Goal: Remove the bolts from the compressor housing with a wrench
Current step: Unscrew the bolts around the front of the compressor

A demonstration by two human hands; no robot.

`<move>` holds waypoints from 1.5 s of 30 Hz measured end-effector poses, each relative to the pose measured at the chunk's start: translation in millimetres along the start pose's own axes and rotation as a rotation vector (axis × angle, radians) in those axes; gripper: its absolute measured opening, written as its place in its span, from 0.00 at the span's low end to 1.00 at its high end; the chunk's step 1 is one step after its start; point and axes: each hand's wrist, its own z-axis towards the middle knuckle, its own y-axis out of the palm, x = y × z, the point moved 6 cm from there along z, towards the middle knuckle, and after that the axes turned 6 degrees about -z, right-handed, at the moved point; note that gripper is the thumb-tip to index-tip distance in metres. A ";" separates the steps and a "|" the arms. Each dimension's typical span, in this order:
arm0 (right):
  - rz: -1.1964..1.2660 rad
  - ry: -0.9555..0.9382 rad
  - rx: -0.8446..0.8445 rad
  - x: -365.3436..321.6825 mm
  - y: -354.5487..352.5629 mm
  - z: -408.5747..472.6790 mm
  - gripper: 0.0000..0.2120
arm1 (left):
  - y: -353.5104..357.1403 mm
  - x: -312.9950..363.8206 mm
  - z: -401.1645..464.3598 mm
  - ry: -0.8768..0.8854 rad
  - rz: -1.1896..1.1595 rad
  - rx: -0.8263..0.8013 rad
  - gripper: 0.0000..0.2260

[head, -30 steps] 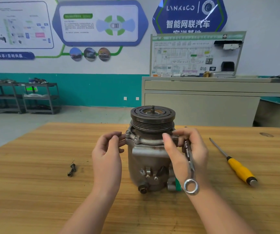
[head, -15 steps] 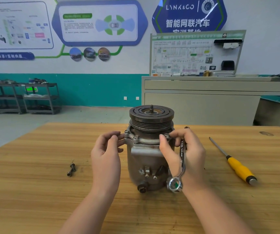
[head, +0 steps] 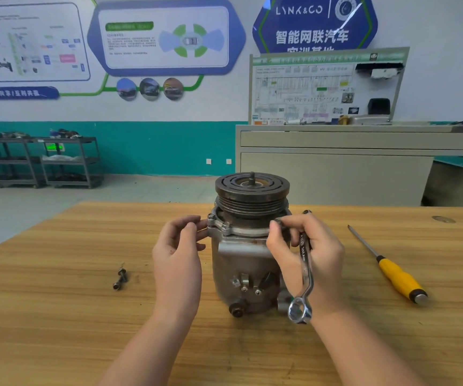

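We read "LYNK&CO" and "智能网联汽车" on the blue wall sign (head: 314, 23); the wrench's (head: 304, 263) stamped lettering stays illegible.

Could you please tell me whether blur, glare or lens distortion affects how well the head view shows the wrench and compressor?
Head view: wrench and compressor sharp, evenly lit; bright glint on the wrench's ring end; wide-angle bowing bends the table edge; wall posters soft, streaked with glare.
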 end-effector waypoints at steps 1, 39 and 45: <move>0.006 0.001 -0.006 0.6 0.3 0.6 0.05 | 1.7 2.1 -1.7 0.033 0.025 -0.016 0.09; -0.127 -0.064 -0.055 -3.2 -1.9 2.1 0.10 | 19.0 16.2 -16.1 0.379 0.363 -0.170 0.09; -0.232 -0.150 -0.012 -8.4 -5.9 4.7 0.11 | 18.6 15.8 -16.0 0.374 0.365 -0.173 0.08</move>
